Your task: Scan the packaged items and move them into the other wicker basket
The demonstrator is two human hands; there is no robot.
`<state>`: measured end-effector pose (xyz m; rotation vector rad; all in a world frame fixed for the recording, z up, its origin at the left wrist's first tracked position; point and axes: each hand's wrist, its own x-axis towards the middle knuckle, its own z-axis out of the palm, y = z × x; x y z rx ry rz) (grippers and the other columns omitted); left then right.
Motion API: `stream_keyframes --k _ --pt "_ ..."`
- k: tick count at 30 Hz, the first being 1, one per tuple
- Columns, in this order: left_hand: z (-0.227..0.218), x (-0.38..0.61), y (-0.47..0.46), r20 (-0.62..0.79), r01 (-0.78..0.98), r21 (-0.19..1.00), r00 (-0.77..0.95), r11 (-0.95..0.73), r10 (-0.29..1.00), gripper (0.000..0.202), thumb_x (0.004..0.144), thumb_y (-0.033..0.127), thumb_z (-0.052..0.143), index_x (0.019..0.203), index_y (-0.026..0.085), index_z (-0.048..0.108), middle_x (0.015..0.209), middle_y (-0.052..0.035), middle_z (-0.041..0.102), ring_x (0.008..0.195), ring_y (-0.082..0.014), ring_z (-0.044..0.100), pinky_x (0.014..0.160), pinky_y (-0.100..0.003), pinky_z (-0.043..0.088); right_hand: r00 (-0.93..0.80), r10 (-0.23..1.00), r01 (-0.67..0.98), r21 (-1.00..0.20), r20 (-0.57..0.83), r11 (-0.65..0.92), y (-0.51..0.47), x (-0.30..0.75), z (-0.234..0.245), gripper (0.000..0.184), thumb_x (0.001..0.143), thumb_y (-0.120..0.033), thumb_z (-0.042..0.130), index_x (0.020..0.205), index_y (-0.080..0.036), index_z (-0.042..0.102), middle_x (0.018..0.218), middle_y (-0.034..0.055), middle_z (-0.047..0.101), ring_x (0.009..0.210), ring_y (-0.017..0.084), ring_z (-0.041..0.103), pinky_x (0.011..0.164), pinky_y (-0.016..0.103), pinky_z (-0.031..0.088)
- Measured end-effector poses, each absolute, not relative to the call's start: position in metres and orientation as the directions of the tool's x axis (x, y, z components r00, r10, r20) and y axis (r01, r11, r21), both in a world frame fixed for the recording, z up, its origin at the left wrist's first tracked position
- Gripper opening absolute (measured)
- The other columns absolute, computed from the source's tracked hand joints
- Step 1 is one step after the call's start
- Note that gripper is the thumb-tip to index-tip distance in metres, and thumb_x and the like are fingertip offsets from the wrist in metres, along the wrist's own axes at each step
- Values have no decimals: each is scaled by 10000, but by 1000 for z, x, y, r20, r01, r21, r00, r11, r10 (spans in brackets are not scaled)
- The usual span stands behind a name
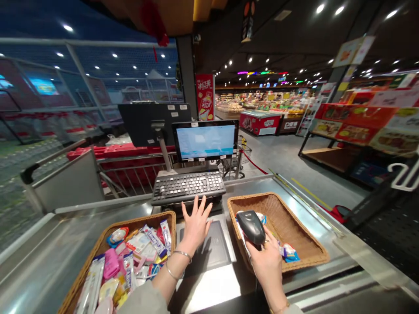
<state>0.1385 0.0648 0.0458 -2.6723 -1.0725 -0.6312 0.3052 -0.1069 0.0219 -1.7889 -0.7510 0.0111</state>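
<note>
at the near side of the surface (81, 226), a person in pale sleeves has both hands out in front. the right hand (268, 261) is curled round a black handheld scanner (251, 226), lifted above the near left part of the right basket (301, 235). below it, that wicker basket holds a few small packets, one of them blue (290, 254), while most of its floor shows bare.

the left hand (195, 226) has its fingers spread wide and nothing in its grasp; the fingertips reach the near edge of the keyboard (190, 185), and from where i stand i cannot tell whether they touch it. two thin bangles (173, 267) circle that wrist. to its left sits the left basket (78, 275), well filled with wrapped sweets (153, 240) and little packets in pink, white and blue. a flat grey pad (216, 246) lies between the two baskets.

just behind the keyboard stands a lit monitor (206, 141), with a second dark screen (153, 124) turned away at its left. farther off are a shopping cart (234, 163), a red chest freezer (260, 123), and, to the right, a shelf stacked with red boxes (363, 120).
</note>
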Motion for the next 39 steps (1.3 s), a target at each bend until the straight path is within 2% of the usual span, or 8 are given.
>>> stream_keyframes --k 5,11,17,23,29,34,39 --pt "42 99 65 434 746 17 595 -666 677 551 924 420 582 1454 301 488 1629 -76 305 1527 -366 190 1162 -767 22 725 595 509 -852 347 -124 -88 286 18 420 733 -481 657 991 -165 757 1284 180 650 1292 341 522 1118 520 369" --pt "36 58 65 420 809 35 520 -586 744 543 917 390 594 1444 291 506 1613 -105 342 1515 -386 222 1158 -770 14 668 694 504 -849 268 -157 -72 263 16 447 724 -493 660 1011 -165 762 1332 186 617 1308 348 513 1123 509 369" --pt "29 21 63 371 870 36 446 -492 815 519 922 370 579 1433 301 516 1609 -92 351 1518 -367 223 1163 -765 27 599 752 519 -849 277 -100 -61 243 18 422 744 -488 643 988 -166 764 1271 171 659 1294 341 520 1117 505 375" --pt "21 -11 61 345 908 20 387 -419 855 499 915 345 582 1408 286 543 1598 -103 374 1515 -361 234 1160 -766 42 578 772 519 -849 263 -100 -50 228 15 436 719 -481 680 1006 -163 764 1295 189 643 1250 347 549 1050 490 427" --pt "16 -42 59 321 947 2 305 -323 897 490 908 330 579 1392 259 564 1574 -126 410 1508 -381 243 1163 -761 33 527 812 492 -869 249 -53 -45 213 16 345 725 -438 671 933 -182 772 1154 140 722 1257 328 550 1059 461 428" --pt "10 -64 57 300 967 1 241 -253 923 498 896 293 573 1392 249 566 1577 -139 396 1511 -396 222 1150 -775 19 529 818 488 -870 228 -73 -41 205 14 391 687 -467 696 943 -184 781 1223 141 697 1236 323 567 1062 444 436" --pt "5 -83 56 301 981 0 186 -195 935 497 901 322 570 1389 228 565 1576 -145 403 1517 -393 207 1147 -773 -6 533 825 468 -878 187 -103 -40 197 17 378 672 -489 700 891 -194 787 1195 132 709 1222 330 579 1032 441 462"
